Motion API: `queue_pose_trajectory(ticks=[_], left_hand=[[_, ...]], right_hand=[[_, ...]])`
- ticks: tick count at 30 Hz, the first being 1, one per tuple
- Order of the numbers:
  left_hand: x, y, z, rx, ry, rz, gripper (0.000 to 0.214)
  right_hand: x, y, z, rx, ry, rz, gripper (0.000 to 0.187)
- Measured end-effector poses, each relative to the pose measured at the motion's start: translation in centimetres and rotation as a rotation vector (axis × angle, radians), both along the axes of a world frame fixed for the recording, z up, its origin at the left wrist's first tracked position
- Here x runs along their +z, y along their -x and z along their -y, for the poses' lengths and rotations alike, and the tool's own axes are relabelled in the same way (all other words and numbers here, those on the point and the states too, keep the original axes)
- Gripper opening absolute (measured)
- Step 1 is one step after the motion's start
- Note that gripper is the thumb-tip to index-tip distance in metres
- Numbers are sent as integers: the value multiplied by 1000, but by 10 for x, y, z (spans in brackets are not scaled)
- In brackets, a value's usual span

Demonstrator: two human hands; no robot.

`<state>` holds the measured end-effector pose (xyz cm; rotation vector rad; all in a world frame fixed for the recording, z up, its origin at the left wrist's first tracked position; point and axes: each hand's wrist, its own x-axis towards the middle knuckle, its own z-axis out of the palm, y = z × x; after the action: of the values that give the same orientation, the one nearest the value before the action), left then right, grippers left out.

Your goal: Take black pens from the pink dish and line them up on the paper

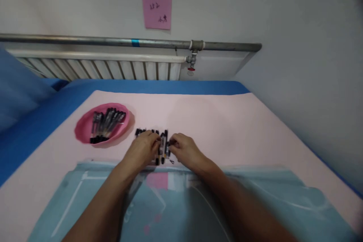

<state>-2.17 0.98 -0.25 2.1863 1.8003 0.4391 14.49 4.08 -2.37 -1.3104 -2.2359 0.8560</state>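
Note:
Several black pens (162, 144) lie in a row on the pink sheet (221, 121) in front of me. My left hand (143, 148) rests over the left part of the row with its fingers curled on the pens. My right hand (184, 150) is at the right end of the row, its fingers pinched on one black pen. Both hands meet above the row and hide part of it. A pink oval tray (82, 130) at the left holds several more black pens (106, 123).
A light blue plastic bag (255, 200) lies under my forearms at the near edge. The pink sheet sits on a blue surface (34, 121). Behind are a white radiator (113, 69), a metal pipe (85, 40) and a pink note (157, 7) on the wall.

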Motion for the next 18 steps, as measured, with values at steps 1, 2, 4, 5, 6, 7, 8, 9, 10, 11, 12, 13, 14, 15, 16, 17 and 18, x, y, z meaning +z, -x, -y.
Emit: queue_pose_trajectory(ticks=[1, 2, 4, 5, 6, 7, 8, 9, 10, 11, 12, 13, 14, 15, 16, 17, 18], left_hand=[[2, 3, -1, 22, -19, 6, 21], [4, 8, -2, 54, -44, 13, 21], [7, 24, -7, 171, -123, 17, 22], [9, 34, -9, 262, -178, 5, 23], [10, 45, -10, 366, -232, -22, 24], [11, 57, -12, 472, -270, -64, 25], [12, 68, -13, 571, -282, -119, 26], [11, 78, -14, 649, -267, -176, 27], [10, 87, -15, 705, -236, -218, 28], [9, 94, -16, 736, -207, -241, 28], [7, 99, -18, 754, -181, -255, 28], [5, 102, -19, 761, -159, -259, 27], [3, 104, -20, 765, -144, -262, 27], [1, 105, -22, 769, -128, -267, 27], [0, 105, -23, 772, -114, -273, 27], [0, 104, -23, 771, -101, -278, 27], [0, 104, -24, 766, -89, -281, 28]], right_hand=[[2, 0, 0, -10, 1, -1, 7], [4, 0, -1, -36, -4, -2, 7], [5, -1, -2, -61, -1, -13, 8], [6, -2, -3, -69, -1, -23, 10], [6, -3, -4, -75, -4, -31, 11], [6, -3, -5, -79, -8, -35, 11], [5, -4, -6, -81, -13, -34, 12], [5, -4, -6, -79, -20, -30, 12], [5, -4, -6, -76, -25, -24, 12], [5, -4, -6, -75, -30, -19, 12], [4, -4, -6, -72, -32, -16, 12], [4, -5, -6, -71, -31, -15, 12], [5, -5, -6, -71, -27, -14, 13], [5, -5, -6, -75, -19, -14, 13], [6, -6, -6, -80, -10, -14, 13], [6, -6, -6, -86, 0, -14, 13], [7, -6, -6, -90, 10, -14, 13]])
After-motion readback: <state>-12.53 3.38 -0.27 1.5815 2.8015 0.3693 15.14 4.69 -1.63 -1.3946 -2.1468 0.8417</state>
